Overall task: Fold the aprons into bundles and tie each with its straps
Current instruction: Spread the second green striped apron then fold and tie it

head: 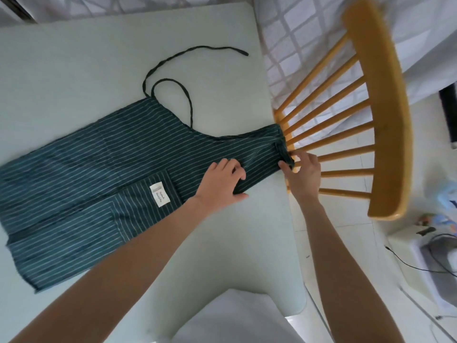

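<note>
A small white cloth label (159, 196) is sitting on the pocket of the dark striped apron (103, 169), which is lying on the surface (74, 70). Two short lines of handwriting-style lettering are running along the label, with a faint band of marking at its upper end; all of it is showing too small and blurred to be read. No other text, brand, number or sign is appearing legibly.

Two bare arms and hands

No sleeves, rings or watch are worn on the left hand (220, 184) or right hand (303, 174).
</note>
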`<state>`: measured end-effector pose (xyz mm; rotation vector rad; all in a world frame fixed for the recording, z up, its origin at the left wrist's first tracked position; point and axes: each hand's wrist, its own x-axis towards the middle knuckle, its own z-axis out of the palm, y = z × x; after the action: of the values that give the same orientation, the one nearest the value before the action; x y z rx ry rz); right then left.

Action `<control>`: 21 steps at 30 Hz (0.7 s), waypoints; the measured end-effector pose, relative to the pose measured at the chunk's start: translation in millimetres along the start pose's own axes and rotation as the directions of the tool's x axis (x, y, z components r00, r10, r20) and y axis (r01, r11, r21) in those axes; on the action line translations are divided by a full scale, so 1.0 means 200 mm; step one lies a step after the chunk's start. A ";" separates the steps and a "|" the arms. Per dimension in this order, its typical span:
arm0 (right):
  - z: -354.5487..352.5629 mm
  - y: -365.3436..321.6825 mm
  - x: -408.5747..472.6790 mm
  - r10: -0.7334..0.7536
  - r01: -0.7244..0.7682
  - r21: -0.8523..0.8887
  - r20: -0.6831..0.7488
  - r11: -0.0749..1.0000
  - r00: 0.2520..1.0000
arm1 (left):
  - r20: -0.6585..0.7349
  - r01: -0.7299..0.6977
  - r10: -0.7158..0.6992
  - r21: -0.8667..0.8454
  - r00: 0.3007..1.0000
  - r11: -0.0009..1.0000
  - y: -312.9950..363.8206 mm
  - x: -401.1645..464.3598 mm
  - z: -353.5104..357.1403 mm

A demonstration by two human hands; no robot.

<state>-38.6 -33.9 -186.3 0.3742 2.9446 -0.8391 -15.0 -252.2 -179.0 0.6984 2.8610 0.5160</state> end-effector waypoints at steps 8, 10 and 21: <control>-0.13 -0.09 0.18 -0.114 0.097 0.148 0.107 0.984 0.988 | -0.032 -0.049 0.047 -0.035 0.998 0.998 0.00 -0.06 0.04; -0.18 -0.12 0.26 0.085 -0.148 0.289 0.221 0.946 0.972 | -0.017 -0.061 0.060 -0.054 0.998 0.997 -0.02 -0.10 0.02; -0.18 -0.03 0.13 -0.115 0.107 -0.086 -0.098 0.991 0.989 | -0.022 0.017 -0.021 -0.185 1.000 0.983 0.00 -0.13 0.03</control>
<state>-65.9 -13.9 -155.0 0.2586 3.1085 -0.7306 9.6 -263.6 -182.4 0.6364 2.7902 0.7800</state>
